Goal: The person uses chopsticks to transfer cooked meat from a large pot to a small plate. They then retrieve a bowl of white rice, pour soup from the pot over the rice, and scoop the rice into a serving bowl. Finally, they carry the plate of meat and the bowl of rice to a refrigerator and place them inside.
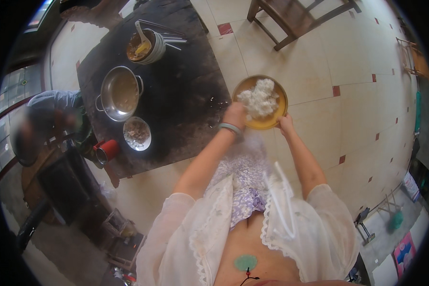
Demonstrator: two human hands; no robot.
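Observation:
A yellow basin (282,102) with a mound of white cooked rice (261,98) is held out beyond the edge of the dark table. My right hand (286,123) grips its near right rim, thumb side against the wall. My left hand (236,115), a bracelet at its wrist, is at the left rim beside the rice. It is blurred, its fingers are partly hidden, and whether it holds anything is unclear. Loose rice grains (224,103) lie on the table next to this hand.
The dark table (178,89) bears a two-handled metal pot (123,94), a dish of food (137,134), a red mug (106,151), and stacked bowls (157,48) with a spoon and chopsticks. Another person (53,114) is at the left. A wooden chair (296,18) stands beyond on the tiled floor.

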